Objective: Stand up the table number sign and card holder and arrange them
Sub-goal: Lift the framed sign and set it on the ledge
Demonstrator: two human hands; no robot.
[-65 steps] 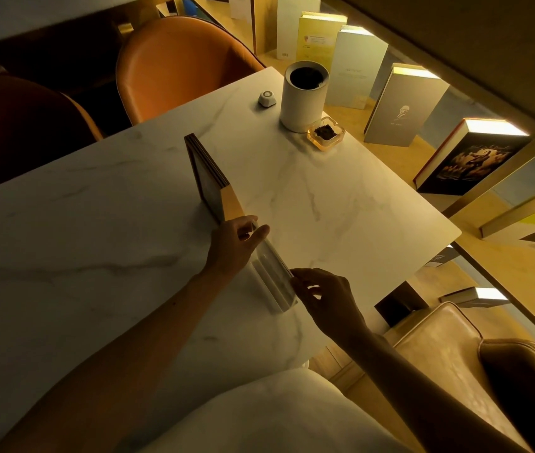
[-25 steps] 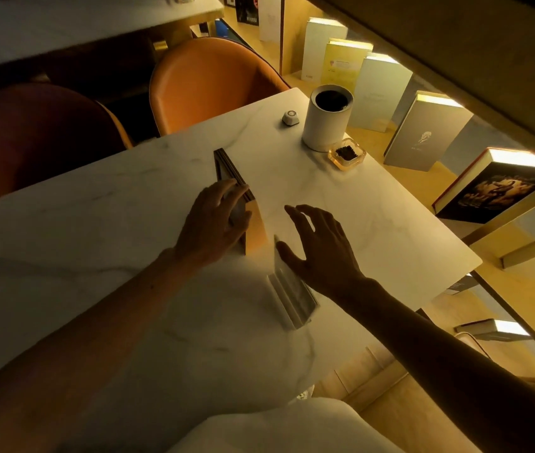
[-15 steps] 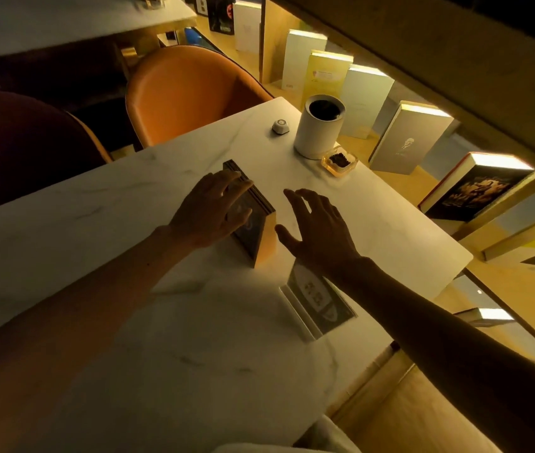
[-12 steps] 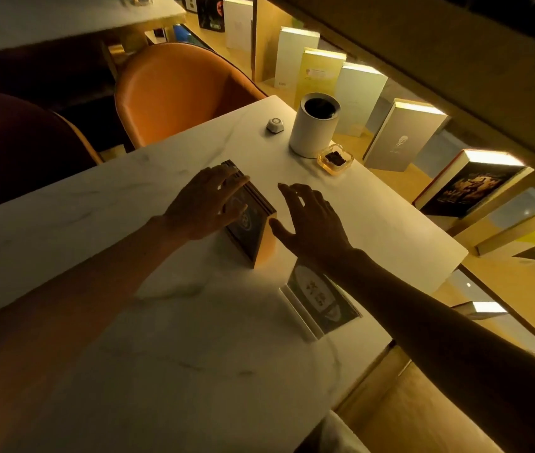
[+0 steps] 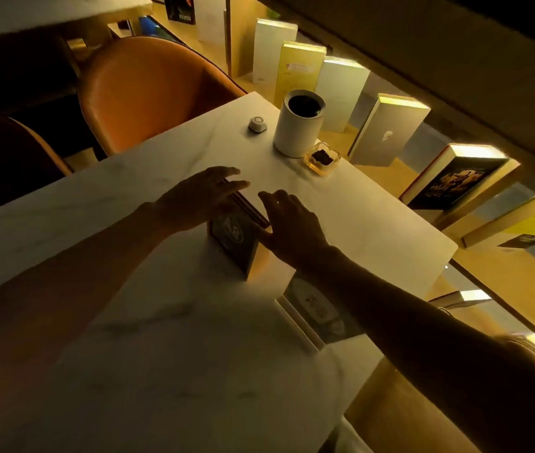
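Observation:
The dark table number sign (image 5: 232, 237) stands upright mid-table on the white marble table (image 5: 161, 354), its printed face toward me. My left hand (image 5: 199, 197) lies over its top left edge with fingers spread. My right hand (image 5: 289, 227) presses its right end, fingers apart. The clear card holder (image 5: 317, 310) with a printed card stands near the table's right edge, partly hidden under my right forearm.
A white cylinder container (image 5: 299, 124), a small white call button (image 5: 257, 123) and an amber glass dish (image 5: 321, 157) sit at the far corner. An orange chair (image 5: 148, 93) stands behind the table. Upright books (image 5: 387, 132) line a lit shelf on the right.
My hands left the card holder, which now stands turned with its card facing me. Both hands moved onto the number sign, which has swung around so its face shows.

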